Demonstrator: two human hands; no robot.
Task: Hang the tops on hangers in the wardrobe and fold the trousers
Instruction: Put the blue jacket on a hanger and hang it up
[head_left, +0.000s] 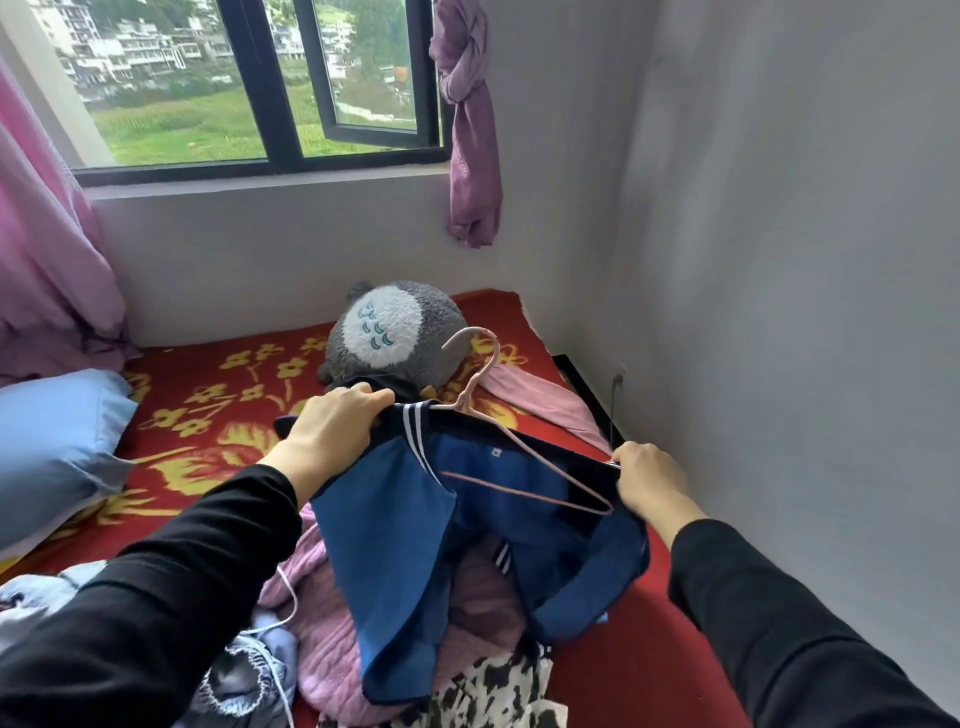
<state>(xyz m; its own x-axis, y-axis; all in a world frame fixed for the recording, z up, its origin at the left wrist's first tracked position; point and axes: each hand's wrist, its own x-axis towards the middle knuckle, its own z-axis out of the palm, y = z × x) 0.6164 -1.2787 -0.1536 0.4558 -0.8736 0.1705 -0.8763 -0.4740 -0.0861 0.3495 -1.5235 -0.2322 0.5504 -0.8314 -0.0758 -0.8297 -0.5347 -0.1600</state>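
The left hand (332, 428) is curled tight on one shoulder of the blue top (395, 545), right by its white-striped collar; the right hand (649, 480) grips the other side of the top, and it may also pinch the end of the pink hanger (479, 382), but that spot is too small to be sure; the top hangs stretched between the two hands, held up over the bed (218, 405) with its red flowery cover; the hanger sits partly inside the neck of the top, between the hands, with its hook pointing up and away from the person; under the hands lies a pile of clothes (332, 623), with a pink knit one, a black-and-white spotted one and a pale blue one; a grey plush toy (389, 332) lies just past the left hand; a pink cloth (540, 395) lies past the right hand; a blue pillow (57, 447) sits well off to the left of the left hand; the window (260, 78) is far beyond both hands.
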